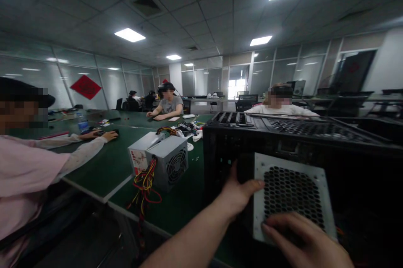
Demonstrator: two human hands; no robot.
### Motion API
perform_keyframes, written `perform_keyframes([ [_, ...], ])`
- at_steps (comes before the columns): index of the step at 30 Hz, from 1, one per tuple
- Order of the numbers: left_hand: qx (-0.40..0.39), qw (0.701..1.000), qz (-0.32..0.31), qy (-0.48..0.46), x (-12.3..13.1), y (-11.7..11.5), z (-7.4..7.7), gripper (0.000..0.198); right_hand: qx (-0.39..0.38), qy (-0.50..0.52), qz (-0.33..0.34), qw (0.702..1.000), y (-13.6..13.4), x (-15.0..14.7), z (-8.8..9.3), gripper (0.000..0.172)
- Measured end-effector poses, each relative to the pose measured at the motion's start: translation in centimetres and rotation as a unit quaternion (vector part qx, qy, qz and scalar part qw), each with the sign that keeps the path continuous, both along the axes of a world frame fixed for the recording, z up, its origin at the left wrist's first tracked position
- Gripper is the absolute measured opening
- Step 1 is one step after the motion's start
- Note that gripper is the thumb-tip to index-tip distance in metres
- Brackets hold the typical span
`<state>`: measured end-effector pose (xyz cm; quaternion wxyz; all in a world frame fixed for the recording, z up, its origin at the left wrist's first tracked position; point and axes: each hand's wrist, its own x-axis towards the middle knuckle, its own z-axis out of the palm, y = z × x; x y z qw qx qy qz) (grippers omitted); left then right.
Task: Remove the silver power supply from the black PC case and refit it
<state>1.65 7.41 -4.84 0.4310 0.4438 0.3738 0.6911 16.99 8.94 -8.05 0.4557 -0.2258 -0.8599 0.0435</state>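
Note:
A black computer case [315, 142] stands on the green table [103, 167] right in front of me. On its near face sits a grey perforated metal panel [292, 192]. My left hand [237, 194] grips the panel's left edge, thumb across its upper corner. My right hand [307, 240] lies on the panel's lower part, its fingers curled against the mesh. To the left of the case a grey power supply unit [163, 159] rests on the table, with red, yellow and black wires [145, 184] hanging over the table's edge.
A person in a pink top [28, 175] sits close at my left, arm stretched onto the table. Two more people [168, 104] [280, 104] sit across it. Small parts and cables [189, 127] lie behind the power supply. A water bottle [82, 122] stands far left.

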Motion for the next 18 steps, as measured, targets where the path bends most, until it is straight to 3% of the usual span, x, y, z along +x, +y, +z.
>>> perform_keyframes([
  [2, 0.004, 0.999, 0.03, 0.03, -0.1, 0.0, 0.0, 0.068, -0.025, 0.029, -0.017, 0.999, -1.0, -0.3, 0.6, 0.012],
  [6, -0.003, 0.999, 0.021, 0.025, -0.3, 0.3, -0.5, 0.062, -0.045, 0.043, -0.038, 0.997, -2.9, -0.7, 0.3, 0.011],
  [12, 0.005, 0.999, 0.013, 0.034, -0.6, 0.6, -1.1, 0.055, 0.017, 0.082, -0.044, 0.995, -4.1, -0.4, -1.7, 0.013],
  [18, 0.002, 0.999, 0.009, 0.041, -0.8, 0.7, -1.3, 0.05, 0.082, 0.079, -0.063, 0.992, -4.2, -1.3, -2.3, 0.016],
])
